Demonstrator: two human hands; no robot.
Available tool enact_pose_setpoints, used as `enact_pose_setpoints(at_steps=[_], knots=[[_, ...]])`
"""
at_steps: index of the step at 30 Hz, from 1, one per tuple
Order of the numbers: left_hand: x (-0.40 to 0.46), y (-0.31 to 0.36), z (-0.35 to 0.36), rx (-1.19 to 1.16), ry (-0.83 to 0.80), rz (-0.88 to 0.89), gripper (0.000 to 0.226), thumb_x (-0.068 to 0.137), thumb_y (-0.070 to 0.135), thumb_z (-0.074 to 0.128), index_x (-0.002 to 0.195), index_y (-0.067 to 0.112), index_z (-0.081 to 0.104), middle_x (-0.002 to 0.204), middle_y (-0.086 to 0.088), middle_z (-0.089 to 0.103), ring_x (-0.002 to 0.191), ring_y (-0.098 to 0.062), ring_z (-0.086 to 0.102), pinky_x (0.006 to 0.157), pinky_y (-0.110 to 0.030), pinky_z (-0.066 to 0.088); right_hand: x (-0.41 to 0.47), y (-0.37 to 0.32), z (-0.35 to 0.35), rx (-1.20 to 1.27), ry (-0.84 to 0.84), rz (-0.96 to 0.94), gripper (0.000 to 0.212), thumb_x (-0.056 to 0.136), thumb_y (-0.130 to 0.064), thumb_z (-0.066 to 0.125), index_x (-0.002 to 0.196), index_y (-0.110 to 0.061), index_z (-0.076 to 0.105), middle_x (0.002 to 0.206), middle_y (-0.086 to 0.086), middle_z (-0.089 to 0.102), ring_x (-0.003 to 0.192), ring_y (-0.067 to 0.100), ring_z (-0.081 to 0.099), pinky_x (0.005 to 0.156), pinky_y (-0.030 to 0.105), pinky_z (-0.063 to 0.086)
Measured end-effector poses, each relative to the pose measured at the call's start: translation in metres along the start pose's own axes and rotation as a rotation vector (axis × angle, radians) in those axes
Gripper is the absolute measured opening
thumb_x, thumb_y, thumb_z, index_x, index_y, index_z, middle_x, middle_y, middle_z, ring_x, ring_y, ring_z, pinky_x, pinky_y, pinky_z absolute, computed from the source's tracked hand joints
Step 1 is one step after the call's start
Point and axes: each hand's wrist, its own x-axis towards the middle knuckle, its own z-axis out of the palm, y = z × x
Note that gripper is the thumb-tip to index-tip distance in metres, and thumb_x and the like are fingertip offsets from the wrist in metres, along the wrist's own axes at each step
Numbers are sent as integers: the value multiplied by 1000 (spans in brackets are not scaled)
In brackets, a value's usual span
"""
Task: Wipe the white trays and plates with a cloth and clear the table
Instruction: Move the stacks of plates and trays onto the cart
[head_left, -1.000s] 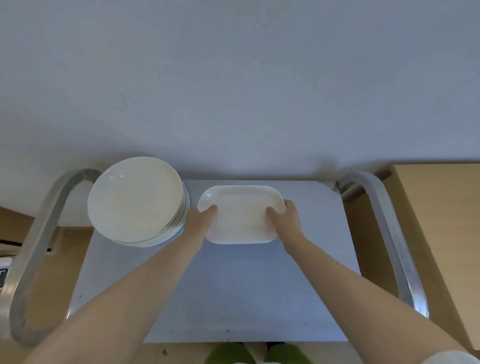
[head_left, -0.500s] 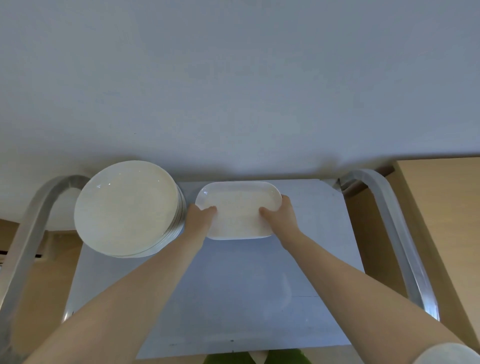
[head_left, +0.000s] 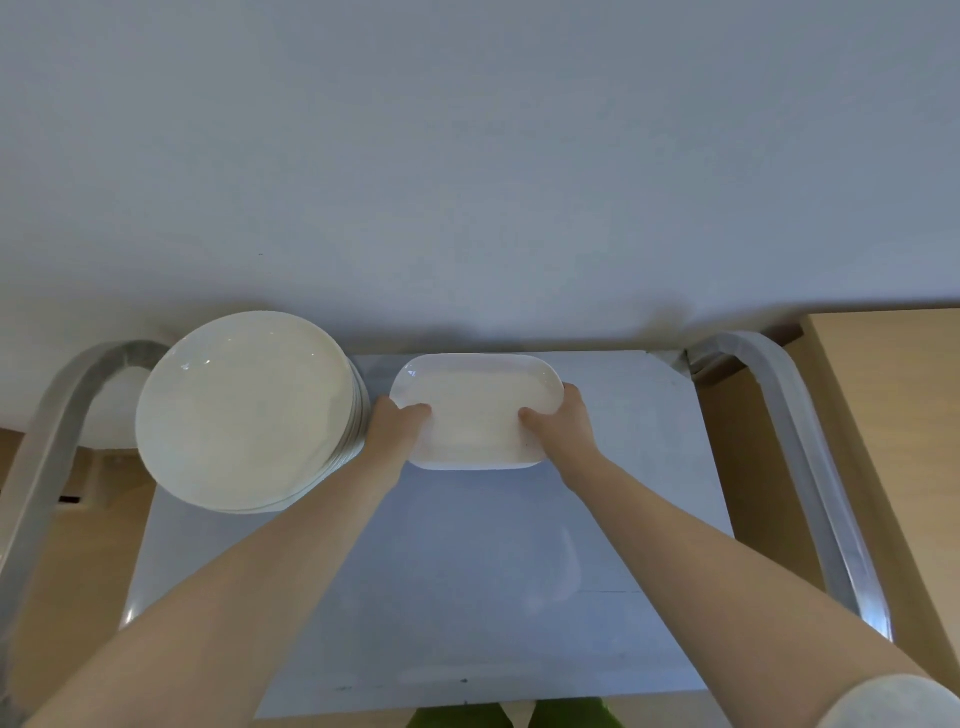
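Both hands grip the oval white tray (head_left: 475, 410), frame centre: left hand (head_left: 392, 426), right hand (head_left: 563, 423), thumbs over rim. I'd set it level, clear of plate stack (head_left: 244, 410) at left on the worktop (head_left: 467, 571).

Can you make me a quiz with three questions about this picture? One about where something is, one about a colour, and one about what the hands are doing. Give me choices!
1. Where is the stack of round plates?
A. Left of the oval tray
B. Right of the oval tray
C. On the floor

2. What colour is the oval tray?
A. Green
B. White
C. Black

3. What are the hands doing?
A. Both hold the tray
B. Only one holds the tray
C. Both rest flat on the cart

Answers:
1. A, the stack sits at the cart top's left side, beside the tray.
2. B, the tray is plain white.
3. A, the left hand grips the tray's left end and the right hand its right end, thumbs on top.
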Motion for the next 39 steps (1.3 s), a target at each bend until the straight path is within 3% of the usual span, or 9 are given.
enact_pose_setpoints(at_steps=[6,10,12,14,17,20,24,30,39], knots=[[2,1,0,109,-12,5,41,86,8,53,125,0,43,119,-17,53,100,-29,51,76,-30,39,0,0,1,-24,-16,2,55,86,-15,62,134,-14,35,120,6,53,103,24,52,81,36,46],[-5,2,5,304,67,54,26,89,9,49,109,1,36,95,-11,48,94,-30,49,70,-30,35,-2,-2,-1,-167,-18,-2,59,88,-22,61,138,-12,30,128,11,49,116,30,48,92,44,46],[-12,1,6,424,114,120,27,89,7,48,112,-2,37,104,-17,50,102,-33,51,72,-32,38,-5,-5,0,-295,7,-46,61,89,-23,60,139,-9,28,131,12,45,120,32,43,95,45,43],[-18,-1,8,512,150,197,38,86,2,47,121,-10,36,120,-23,47,113,-36,47,86,-37,40,-8,-9,1,-414,27,-108,60,90,-20,58,140,-6,27,134,14,41,122,33,41,96,44,41],[-26,-5,10,605,161,283,59,86,-3,44,138,-12,20,134,-27,36,126,-38,36,104,-39,33,-12,-11,0,-532,37,-154,55,92,-14,53,139,-4,26,136,14,37,122,32,39,95,41,40],[-34,-6,10,692,163,334,67,87,-1,44,144,-10,10,142,-25,29,131,-37,30,108,-37,30,-16,-12,-2,-633,46,-179,54,92,-9,48,140,-5,24,139,12,34,124,29,36,93,37,39],[-42,-6,4,811,170,396,55,87,1,44,138,-7,25,136,-22,36,125,-35,35,102,-35,33,-23,-14,-8,-751,53,-192,54,92,-8,44,142,-6,23,141,11,32,126,27,34,89,35,40],[-54,-5,-3,881,171,463,41,87,3,43,128,-3,38,130,-21,41,122,-35,36,97,-38,36,-38,-20,-18,-795,57,-249,41,95,-11,41,135,-6,36,136,11,40,122,28,38,88,35,41],[-81,-6,-13,1144,166,663,35,91,12,41,126,8,43,122,-11,49,112,-28,46,85,-34,39,-80,-27,-22,-941,53,-479,44,97,-23,44,138,-11,35,141,7,38,125,26,37,91,37,42]])
